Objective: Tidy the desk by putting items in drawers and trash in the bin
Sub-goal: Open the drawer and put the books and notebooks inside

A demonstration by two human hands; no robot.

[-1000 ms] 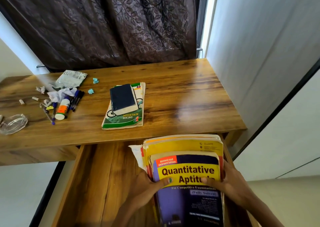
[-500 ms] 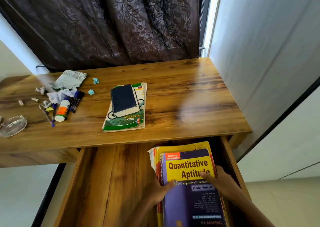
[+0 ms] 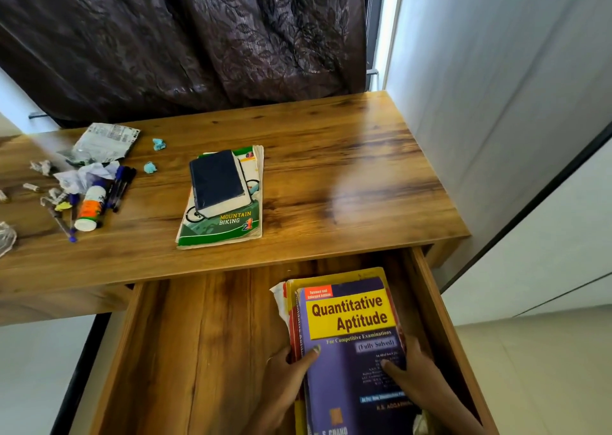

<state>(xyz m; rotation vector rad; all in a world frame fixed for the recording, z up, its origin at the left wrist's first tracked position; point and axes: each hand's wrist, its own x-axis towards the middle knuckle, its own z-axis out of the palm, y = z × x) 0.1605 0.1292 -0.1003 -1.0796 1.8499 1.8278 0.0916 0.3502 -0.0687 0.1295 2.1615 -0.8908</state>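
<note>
A stack of books topped by a purple and yellow "Quantitative Aptitude" book [image 3: 351, 322] lies in the right side of the open wooden drawer [image 3: 198, 351]. My left hand [image 3: 286, 373] grips the stack's left edge, thumb on the cover. My right hand [image 3: 415, 373] holds the right edge, thumb on the cover too. On the desk [image 3: 347, 176] a dark blue notebook [image 3: 217, 179] rests on a green "Mountain Biking" book [image 3: 228, 226]. At the left lie pens [image 3: 121, 186], a white and orange bottle [image 3: 90, 211], crumpled paper [image 3: 84, 176] and a wrapper [image 3: 104, 141].
Two small teal paper balls [image 3: 159, 144] lie near the wrapper. A clear plastic piece [image 3: 6, 237] sits at the desk's left edge. A dark curtain [image 3: 185, 37] hangs behind the desk and a white wall [image 3: 496, 86] borders its right side.
Both hands have lowered the book stack from above the drawer down onto the drawer's floor and slid it toward the back right.
</note>
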